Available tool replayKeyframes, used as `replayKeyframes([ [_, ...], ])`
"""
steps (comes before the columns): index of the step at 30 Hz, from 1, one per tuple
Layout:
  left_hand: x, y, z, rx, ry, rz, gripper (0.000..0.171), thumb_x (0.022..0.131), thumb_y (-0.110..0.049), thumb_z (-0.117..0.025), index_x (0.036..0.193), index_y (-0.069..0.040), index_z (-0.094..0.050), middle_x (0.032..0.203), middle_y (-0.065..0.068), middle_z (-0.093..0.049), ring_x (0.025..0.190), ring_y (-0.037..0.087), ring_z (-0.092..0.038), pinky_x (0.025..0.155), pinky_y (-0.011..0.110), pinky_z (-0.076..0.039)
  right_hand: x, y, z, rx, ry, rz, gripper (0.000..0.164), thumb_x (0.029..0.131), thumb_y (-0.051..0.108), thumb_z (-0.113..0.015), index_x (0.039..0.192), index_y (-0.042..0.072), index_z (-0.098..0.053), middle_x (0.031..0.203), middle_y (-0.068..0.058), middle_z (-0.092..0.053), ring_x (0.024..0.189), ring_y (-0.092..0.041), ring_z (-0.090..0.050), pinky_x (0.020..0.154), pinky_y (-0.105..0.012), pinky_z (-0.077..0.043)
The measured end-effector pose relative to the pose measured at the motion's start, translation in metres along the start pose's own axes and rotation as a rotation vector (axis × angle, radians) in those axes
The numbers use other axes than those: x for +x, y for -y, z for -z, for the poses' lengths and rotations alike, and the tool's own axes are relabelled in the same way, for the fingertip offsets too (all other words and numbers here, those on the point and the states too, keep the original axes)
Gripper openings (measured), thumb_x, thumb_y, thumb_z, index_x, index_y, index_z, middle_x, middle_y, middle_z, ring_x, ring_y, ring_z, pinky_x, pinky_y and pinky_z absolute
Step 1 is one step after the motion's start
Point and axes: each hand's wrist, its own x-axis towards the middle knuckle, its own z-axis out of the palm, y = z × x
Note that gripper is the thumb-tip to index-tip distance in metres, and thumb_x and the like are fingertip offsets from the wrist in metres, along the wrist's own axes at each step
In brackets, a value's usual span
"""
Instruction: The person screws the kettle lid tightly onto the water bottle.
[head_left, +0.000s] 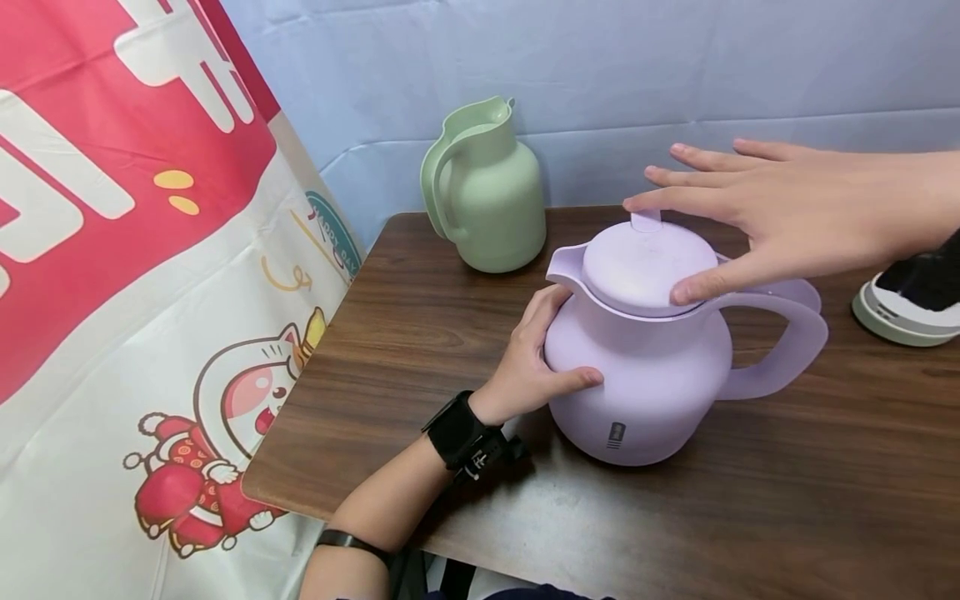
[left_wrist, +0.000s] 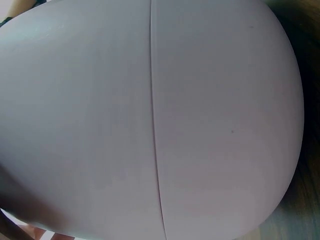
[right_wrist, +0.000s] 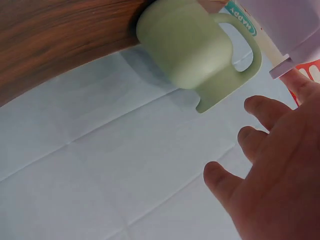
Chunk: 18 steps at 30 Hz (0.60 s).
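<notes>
A lilac thermal jug (head_left: pixel 637 375) stands upright on the table, spout to the left and handle to the right. My left hand (head_left: pixel 536 358) holds its rounded belly, thumb on the front and fingers round the far side. In the left wrist view the jug's seamed wall (left_wrist: pixel 110 120) fills nearly everything. The round lid (head_left: pixel 652 267) sits in the jug's mouth. Over it my right hand (head_left: pixel 795 200) is spread, thumb at the lid's near edge and a finger at its raised tab (head_left: pixel 647 220). The right wrist view shows several extended fingers (right_wrist: pixel 225 182).
Behind and to the left stands a green jug (head_left: pixel 506 204) with its mouth uncovered. A round green-and-white piece (head_left: pixel 900 321) lies at the right, partly hidden by the right wrist's dark gear. Pale blue cloth (head_left: pixel 637 67) hangs beyond the wooden table (head_left: pixel 420 350).
</notes>
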Motion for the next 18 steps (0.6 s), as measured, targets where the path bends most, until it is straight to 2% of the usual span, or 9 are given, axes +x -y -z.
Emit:
replayKeyframes([
  [4,0.000,0.000,0.000,-0.008,-0.005,0.005,0.099,0.072,-0.074,-0.060,0.143,-0.008,-0.036,0.138,0.005,-0.036,0.122,0.014,-0.039,0.098,0.032,-0.040,-0.008,-0.004,-0.004,0.039,-0.041,0.013,0.094,0.073,0.067,-0.067,0.150,0.037,-0.020,0.156,-0.005,-0.018,0.143,-0.016,0.006,0.111,-0.048,0.011],
  [10,0.001,0.001,0.001,0.004,-0.004,-0.002,0.099,0.073,-0.075,-0.059,0.143,-0.008,-0.036,0.137,0.006,-0.037,0.122,0.014,-0.039,0.097,0.032,-0.040,-0.016,-0.008,-0.012,0.036,-0.108,0.034,0.102,0.066,0.068,-0.072,0.149,0.031,-0.025,0.154,-0.008,-0.023,0.144,-0.020,0.002,0.111,-0.051,0.006],
  [18,0.002,0.003,0.001,0.003,-0.006,0.002,0.100,0.072,-0.076,-0.058,0.143,-0.009,-0.036,0.138,0.005,-0.037,0.122,0.014,-0.040,0.097,0.032,-0.041,-0.019,-0.008,-0.019,0.086,-0.239,0.089,0.087,0.064,0.062,-0.079,0.132,0.023,-0.042,0.144,-0.006,-0.041,0.143,-0.024,-0.014,0.113,-0.050,-0.009],
])
